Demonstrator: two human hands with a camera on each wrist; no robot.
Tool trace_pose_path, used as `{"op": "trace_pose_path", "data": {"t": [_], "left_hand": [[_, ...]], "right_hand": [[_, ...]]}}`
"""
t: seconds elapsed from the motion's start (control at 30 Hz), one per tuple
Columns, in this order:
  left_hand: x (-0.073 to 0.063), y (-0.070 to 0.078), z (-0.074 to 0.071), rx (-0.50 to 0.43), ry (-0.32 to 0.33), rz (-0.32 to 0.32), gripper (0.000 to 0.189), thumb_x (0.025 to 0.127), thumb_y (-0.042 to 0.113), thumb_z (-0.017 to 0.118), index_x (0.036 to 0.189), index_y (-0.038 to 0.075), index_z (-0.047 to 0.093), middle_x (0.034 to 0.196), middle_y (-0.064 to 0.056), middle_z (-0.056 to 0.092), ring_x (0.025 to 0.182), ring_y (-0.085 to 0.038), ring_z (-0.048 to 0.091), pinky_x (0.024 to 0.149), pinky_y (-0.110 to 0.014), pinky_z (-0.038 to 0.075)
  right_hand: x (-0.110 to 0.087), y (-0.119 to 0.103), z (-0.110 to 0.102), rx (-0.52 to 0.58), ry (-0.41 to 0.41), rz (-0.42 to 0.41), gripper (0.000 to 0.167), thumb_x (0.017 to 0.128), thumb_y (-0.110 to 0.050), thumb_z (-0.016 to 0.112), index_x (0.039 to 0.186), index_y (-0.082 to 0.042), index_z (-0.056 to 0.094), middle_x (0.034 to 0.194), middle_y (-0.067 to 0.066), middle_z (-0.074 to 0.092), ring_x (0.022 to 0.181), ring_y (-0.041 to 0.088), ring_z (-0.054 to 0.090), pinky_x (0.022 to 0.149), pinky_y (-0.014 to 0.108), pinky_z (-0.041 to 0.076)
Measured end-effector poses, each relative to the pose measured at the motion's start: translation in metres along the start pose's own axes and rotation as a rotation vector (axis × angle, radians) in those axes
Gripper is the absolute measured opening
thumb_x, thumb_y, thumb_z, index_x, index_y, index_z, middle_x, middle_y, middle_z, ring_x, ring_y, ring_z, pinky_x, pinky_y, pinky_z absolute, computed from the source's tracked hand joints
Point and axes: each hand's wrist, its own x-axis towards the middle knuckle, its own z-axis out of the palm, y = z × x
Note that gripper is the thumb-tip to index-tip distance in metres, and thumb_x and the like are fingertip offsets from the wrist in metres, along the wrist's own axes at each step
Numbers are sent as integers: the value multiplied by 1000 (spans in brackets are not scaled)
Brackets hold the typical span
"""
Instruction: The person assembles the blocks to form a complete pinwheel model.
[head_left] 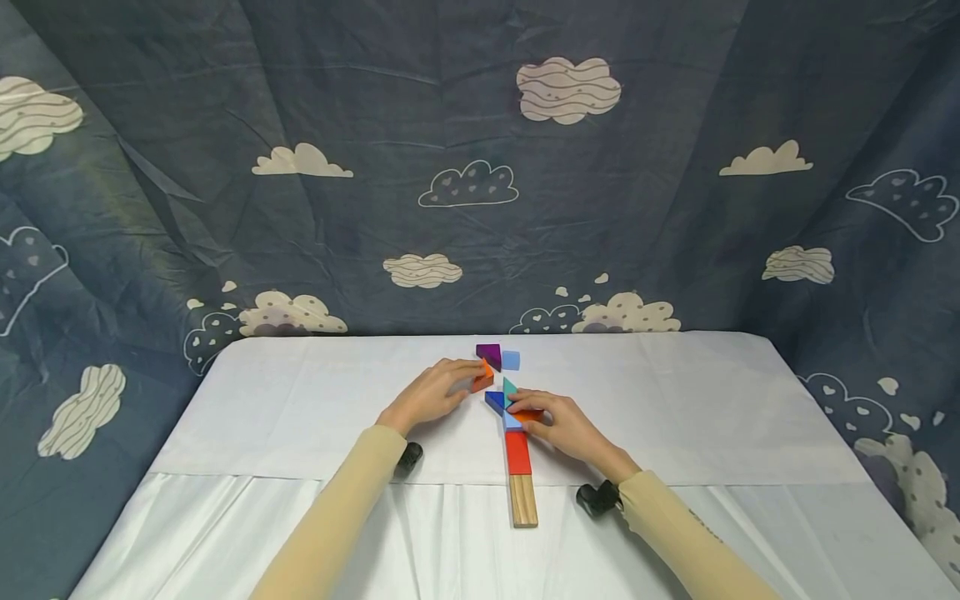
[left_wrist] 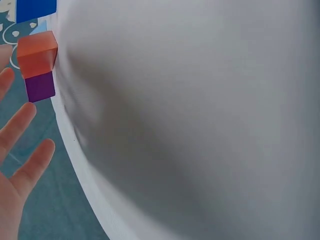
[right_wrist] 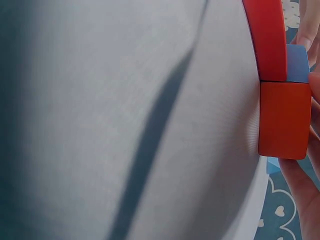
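Observation:
In the head view my left hand (head_left: 431, 393) reaches in from the left, fingers extended, fingertips right at an orange block (head_left: 483, 383). In the left wrist view its fingers are spread beside that block and a purple block (left_wrist: 40, 87). My right hand (head_left: 562, 425) holds another orange block (head_left: 531, 416) between thumb and fingers, partly covering it. This block lies against a red block (right_wrist: 267, 42) and a light-blue piece (head_left: 512, 422). A teal triangle (head_left: 508, 390) and a dark-blue piece (head_left: 494, 401) sit just beyond.
A wooden block (head_left: 523, 502) extends the row from the red block toward the near edge. A light-blue block (head_left: 511, 360) stands at the far end beside the purple one. White cloth (head_left: 675, 400) covers the table; a dark cloud-patterned curtain (head_left: 375, 217) hangs behind.

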Motion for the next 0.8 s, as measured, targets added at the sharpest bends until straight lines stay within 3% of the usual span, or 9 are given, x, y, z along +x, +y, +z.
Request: {"op": "trace_pose_path", "data": {"t": [0.3,0.5,0.8], "left_hand": [[15,-2,1,37,-26,2,45,94,5,56,138,13,53,146,-1,43,125,-28,44,105,-45,35],[19,-2,2,59,-62,-44,43,95,9,57,137,16,54,147,1,43,124,-28,43,103,-48,35],[17,-5,4,70,-8,-48,39,93,13,63,131,13,60,136,-4,52,120,-26,46,104,-44,36]], "right_hand": [[0,1,0,-4,-6,10,27,89,-3,65,115,-9,69,132,7,57,130,33,42,103,54,34],[0,1,1,3,-5,12,27,89,-3,65,115,-10,69,132,8,57,130,33,42,103,54,34],[0,1,1,5,-1,8,28,89,-3,65,115,-10,69,132,7,57,131,32,42,103,54,34]]}}
